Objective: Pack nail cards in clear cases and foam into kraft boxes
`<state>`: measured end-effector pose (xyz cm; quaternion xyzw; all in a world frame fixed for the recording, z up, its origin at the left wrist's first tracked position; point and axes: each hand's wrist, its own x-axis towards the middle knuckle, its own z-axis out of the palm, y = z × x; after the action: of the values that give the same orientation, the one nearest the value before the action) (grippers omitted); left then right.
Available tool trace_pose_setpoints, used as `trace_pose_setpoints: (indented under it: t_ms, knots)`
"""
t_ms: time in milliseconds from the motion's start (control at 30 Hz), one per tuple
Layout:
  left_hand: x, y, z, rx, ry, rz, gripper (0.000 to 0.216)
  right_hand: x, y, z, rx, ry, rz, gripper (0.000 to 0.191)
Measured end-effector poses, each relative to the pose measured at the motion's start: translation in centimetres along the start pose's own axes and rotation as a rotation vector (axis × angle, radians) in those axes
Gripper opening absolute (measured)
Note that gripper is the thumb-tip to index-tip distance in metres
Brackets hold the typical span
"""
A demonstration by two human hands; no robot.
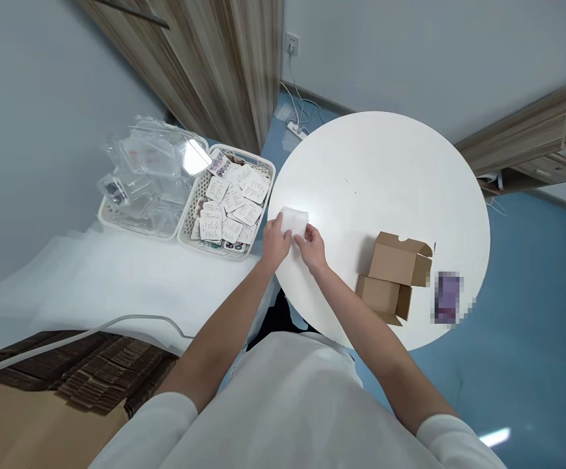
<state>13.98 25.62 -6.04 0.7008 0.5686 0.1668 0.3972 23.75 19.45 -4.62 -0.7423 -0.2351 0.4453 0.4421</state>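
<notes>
White packet (296, 220) is held between both hands (275, 245).

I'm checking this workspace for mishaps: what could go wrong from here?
The white square, held by the left hand and right hand near the edge of the table, might slip off. The plastic bags, heaped above their basket, could slide out. The right forearm, close to the open box, might nudge it.

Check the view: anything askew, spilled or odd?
Clear plastic packages heap untidily above the rim of the left basket, some overhanging its edge. Small dark specks stand out on the white tabletop.
</notes>
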Motion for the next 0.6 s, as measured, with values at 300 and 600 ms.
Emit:
trace_pose_setpoints:
  t_ms: [300,600]
  knots:
    - [0.3,-0.4,-0.2,-0.162,-0.045,-0.087,0.056,1.4,1.0,-0.4,0.090,0.039,0.089,0.028]
    - [-4.9,-0.4,1.0,-0.405,-0.010,-0.179,0.041,-3.1,2.5,-4.3,0.135,-0.010,0.069,0.026]
